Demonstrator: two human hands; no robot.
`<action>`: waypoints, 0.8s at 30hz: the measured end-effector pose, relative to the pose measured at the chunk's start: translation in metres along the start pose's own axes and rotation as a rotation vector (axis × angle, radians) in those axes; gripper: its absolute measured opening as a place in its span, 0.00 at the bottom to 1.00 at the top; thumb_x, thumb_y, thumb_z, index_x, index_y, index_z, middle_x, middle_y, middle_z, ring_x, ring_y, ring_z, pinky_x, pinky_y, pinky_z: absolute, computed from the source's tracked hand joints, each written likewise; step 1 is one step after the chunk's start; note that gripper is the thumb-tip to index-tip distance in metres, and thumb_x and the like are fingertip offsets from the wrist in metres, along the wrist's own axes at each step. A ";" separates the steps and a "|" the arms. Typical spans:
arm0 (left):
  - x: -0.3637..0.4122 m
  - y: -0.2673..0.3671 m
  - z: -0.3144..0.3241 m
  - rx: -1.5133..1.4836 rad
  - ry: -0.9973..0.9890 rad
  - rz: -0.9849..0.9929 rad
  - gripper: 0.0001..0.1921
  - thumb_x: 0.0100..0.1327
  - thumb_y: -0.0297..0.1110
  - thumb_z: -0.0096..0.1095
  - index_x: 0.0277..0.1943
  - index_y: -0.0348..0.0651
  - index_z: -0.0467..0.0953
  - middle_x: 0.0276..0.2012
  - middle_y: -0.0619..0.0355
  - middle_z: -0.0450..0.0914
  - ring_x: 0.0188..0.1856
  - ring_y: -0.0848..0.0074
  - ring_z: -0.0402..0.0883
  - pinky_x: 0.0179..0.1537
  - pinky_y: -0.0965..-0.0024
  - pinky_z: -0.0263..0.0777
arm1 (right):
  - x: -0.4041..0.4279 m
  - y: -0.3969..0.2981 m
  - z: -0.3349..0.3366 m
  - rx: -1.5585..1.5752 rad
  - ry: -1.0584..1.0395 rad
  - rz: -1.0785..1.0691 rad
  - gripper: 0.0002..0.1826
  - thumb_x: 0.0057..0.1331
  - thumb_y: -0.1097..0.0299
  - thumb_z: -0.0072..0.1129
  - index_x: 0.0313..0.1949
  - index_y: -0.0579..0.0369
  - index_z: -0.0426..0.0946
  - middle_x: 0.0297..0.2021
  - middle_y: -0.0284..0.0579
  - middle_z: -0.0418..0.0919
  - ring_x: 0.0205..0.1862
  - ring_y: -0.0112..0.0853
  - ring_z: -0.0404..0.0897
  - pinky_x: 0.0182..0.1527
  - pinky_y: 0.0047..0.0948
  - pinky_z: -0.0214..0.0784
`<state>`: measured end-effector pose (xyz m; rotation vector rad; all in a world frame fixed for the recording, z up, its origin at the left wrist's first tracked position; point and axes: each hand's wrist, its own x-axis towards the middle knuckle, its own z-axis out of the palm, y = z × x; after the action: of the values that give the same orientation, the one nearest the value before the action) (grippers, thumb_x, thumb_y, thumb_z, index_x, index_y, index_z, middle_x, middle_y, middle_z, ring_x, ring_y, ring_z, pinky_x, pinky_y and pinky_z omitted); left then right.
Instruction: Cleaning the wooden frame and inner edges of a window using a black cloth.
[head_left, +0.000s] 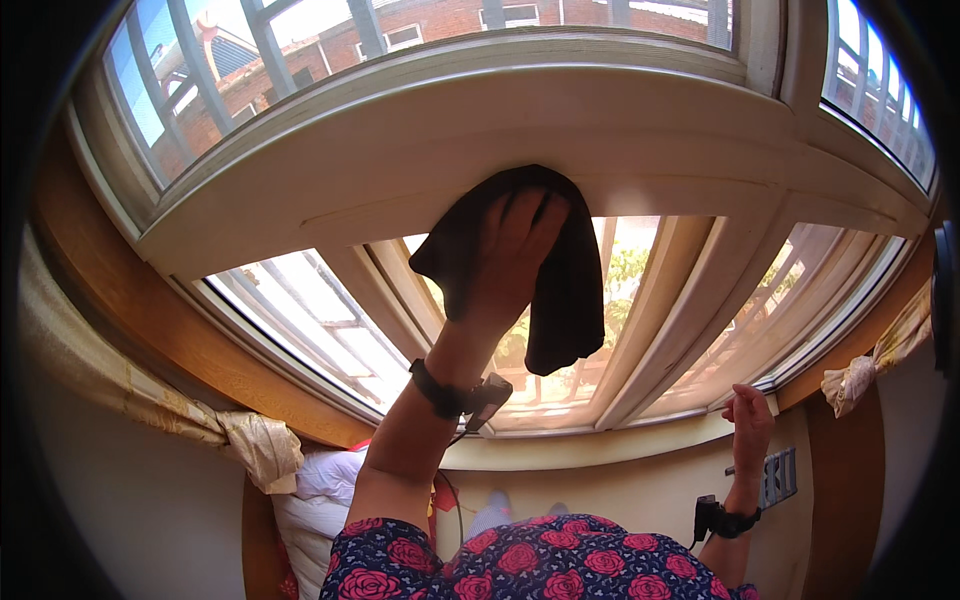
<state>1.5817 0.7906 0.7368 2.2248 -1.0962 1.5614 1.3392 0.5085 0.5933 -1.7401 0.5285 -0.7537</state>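
My left hand presses a black cloth against the broad cream crossbar of a window frame. The fingers lie spread over the upper part of the cloth. One end of the cloth hangs down in front of the lower window pane. My right hand is held low at the right, apart from the window, with its fingers curled and nothing visible in them. Each wrist wears a black strap with a small device and a cable.
Tied-back curtains hang at both sides along brown wood trim. White bedding lies at the lower left. A grey slatted object is behind my right wrist. Metal bars and a brick building show outside.
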 end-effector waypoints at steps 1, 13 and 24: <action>-0.007 -0.009 -0.006 0.015 -0.009 -0.014 0.22 0.50 0.23 0.54 0.52 0.42 0.71 0.53 0.52 0.68 0.55 0.57 0.65 0.57 0.57 0.59 | 0.001 -0.003 0.001 0.005 0.004 0.018 0.09 0.67 0.71 0.48 0.40 0.61 0.76 0.24 0.36 0.73 0.27 0.21 0.71 0.32 0.21 0.67; -0.153 -0.125 0.015 0.019 0.284 -0.667 0.25 0.73 0.41 0.27 0.68 0.39 0.47 0.68 0.51 0.50 0.69 0.68 0.49 0.68 0.66 0.44 | 0.020 -0.095 0.093 0.031 -0.040 -0.275 0.07 0.68 0.73 0.48 0.42 0.59 0.74 0.29 0.40 0.75 0.31 0.24 0.74 0.35 0.22 0.69; -0.308 -0.038 0.041 -0.241 0.187 -0.775 0.35 0.53 0.46 0.62 0.58 0.35 0.57 0.47 0.46 0.65 0.51 0.54 0.63 0.55 0.55 0.57 | 0.080 -0.267 0.173 -0.372 0.177 -1.371 0.14 0.69 0.70 0.47 0.53 0.54 0.71 0.55 0.45 0.70 0.60 0.37 0.67 0.58 0.37 0.65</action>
<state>1.5873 0.9333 0.4587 1.9320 -0.2720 1.1793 1.5121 0.6469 0.8346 -2.2961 -0.5841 -1.8311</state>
